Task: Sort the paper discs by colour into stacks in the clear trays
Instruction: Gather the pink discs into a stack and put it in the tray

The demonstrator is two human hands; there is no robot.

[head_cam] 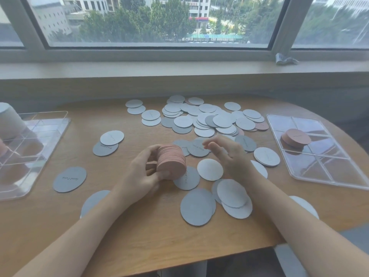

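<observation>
Dozens of loose paper discs (201, 118), white and grey with a few pink showing, lie scattered over the wooden table (151, 232) between two clear trays. The left hand (139, 176) is closed around a thick pink stack (171, 161), held on edge just above the table, thumb at the near face and fingers behind. The right hand (229, 154) hovers just beside it, fingers spread, holding nothing. A shorter pink pile (296, 137) already sits in the right tray (319, 176); the left tray (46, 124) holds blurred stacks. Such thin discs are light and slippery against each other, so the stack likely fans apart unless pinched firmly across both flat faces.
</observation>
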